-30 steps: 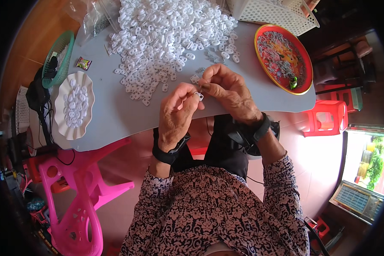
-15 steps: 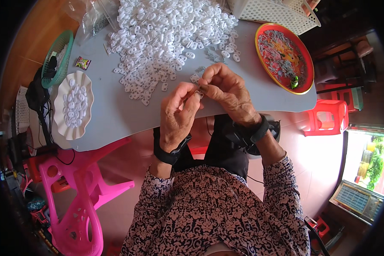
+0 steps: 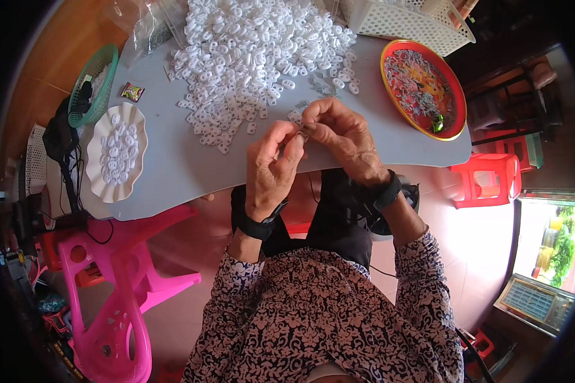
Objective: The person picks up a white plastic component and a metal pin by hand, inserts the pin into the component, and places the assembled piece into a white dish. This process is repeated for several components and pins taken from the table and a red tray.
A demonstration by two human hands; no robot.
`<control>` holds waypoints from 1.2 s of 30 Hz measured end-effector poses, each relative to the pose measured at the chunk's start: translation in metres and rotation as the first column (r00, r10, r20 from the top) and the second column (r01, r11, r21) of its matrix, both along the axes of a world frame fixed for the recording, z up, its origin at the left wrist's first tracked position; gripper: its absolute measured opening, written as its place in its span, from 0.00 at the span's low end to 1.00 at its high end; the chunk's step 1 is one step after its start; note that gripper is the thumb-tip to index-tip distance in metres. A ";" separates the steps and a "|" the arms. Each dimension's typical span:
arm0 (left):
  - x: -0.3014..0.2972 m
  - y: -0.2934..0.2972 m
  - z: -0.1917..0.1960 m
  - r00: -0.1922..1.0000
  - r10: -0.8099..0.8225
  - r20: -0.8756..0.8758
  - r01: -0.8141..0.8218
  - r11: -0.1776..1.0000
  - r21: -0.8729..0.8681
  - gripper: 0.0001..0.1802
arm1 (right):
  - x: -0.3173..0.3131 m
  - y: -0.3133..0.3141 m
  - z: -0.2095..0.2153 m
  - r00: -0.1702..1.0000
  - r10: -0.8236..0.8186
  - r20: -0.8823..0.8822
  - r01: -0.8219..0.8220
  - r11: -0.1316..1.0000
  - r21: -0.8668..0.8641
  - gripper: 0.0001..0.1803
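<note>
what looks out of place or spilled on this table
Nothing looks damaged. The white plastic pieces lie in a loose heap spreading toward both hands, a few strays at its near edge. A small candy wrapper lies alone by the green basket.

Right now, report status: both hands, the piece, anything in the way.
Left hand and right hand together, fingertips pinching a small part, mostly hidden. Pile of white plastic pieces just beyond. Nothing between hands and pile.

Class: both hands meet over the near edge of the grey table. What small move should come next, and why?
Probably finish pressing the small piece together: the left hand and right hand pinch it between fingertips, though it is too small to make out. Then likely to the white scalloped plate.
</note>
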State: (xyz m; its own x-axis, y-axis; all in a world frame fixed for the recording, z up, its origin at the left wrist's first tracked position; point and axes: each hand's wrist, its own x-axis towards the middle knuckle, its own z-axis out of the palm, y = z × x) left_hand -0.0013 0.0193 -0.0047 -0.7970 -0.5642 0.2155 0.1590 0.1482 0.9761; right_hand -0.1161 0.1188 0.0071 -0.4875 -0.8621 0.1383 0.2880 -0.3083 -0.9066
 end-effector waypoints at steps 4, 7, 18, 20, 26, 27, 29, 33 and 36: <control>0.003 0.002 0.003 0.998 -0.029 -0.060 0.037 0.989 0.146 0.06 | 0.002 0.002 0.004 0.998 -0.050 -0.026 0.054 0.983 0.174 0.08; 0.003 0.003 0.008 0.999 -0.018 -0.041 0.023 0.990 0.138 0.06 | 0.003 0.001 0.004 0.994 -0.037 -0.108 0.054 0.985 0.162 0.09; -0.003 0.005 -0.002 0.996 0.066 -0.068 -0.066 0.998 0.002 0.07 | 0.011 -0.001 0.001 0.989 -0.108 -0.099 0.121 0.985 0.126 0.09; -0.005 0.006 -0.001 0.996 0.069 -0.062 -0.067 0.997 0.040 0.07 | 0.013 -0.002 0.002 0.988 -0.136 -0.073 0.143 0.984 0.104 0.09; 0.006 0.005 0.015 0.984 0.166 -0.068 -0.166 0.986 0.003 0.10 | 0.005 0.001 0.000 0.984 -0.142 -0.104 0.156 0.977 0.148 0.09; 0.007 0.001 0.015 0.984 0.164 -0.068 -0.164 0.986 0.000 0.10 | 0.005 0.000 0.000 0.984 -0.144 -0.104 0.158 0.977 0.145 0.09; 0.008 -0.007 0.014 0.917 0.366 -0.158 -0.380 0.922 -0.069 0.10 | 0.005 -0.002 -0.002 0.939 -0.231 0.257 0.214 0.973 0.090 0.08; 0.009 -0.019 0.005 0.899 0.413 -0.146 -0.433 0.784 -0.445 0.06 | 0.001 -0.001 -0.007 0.966 -0.167 0.197 0.157 0.986 0.061 0.09; 0.001 -0.010 0.002 0.935 0.333 -0.119 -0.347 0.800 -0.489 0.07 | 0.000 -0.004 -0.002 0.957 -0.218 0.192 0.205 0.975 0.087 0.09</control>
State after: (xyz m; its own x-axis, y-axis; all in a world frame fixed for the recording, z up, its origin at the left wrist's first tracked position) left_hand -0.0007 0.0090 -0.0024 -0.5642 -0.6095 0.5569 0.0306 0.6586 0.7518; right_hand -0.1160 0.1153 0.0048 -0.6718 -0.7399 -0.0333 0.3994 -0.3240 -0.8576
